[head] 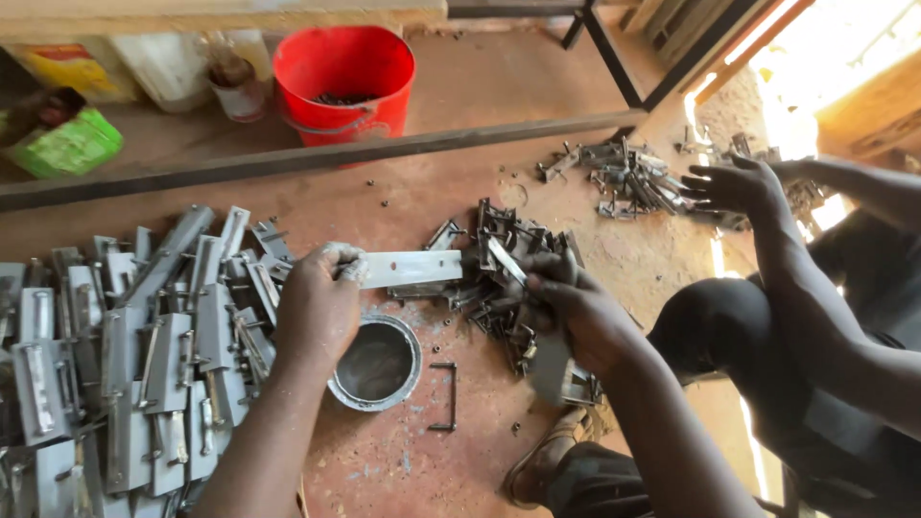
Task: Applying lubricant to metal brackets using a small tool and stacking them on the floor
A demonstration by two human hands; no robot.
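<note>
Your left hand (318, 305): knuckles up, fingers gripping flat grey metal plate (414, 269) by end. Your right hand (576, 309): fingers curled into pile of small metal brackets (499, 259); grip unclear.

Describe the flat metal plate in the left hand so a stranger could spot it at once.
Start at the red bucket at the top, then drop straight down to the round metal tin on the reddish floor. Just above the tin, the left hand pinches one end of a flat metal plate. Unlike the grey pieces heaped on either side, it is lifted clear, bare and pale, lying level toward the right hand.
</note>
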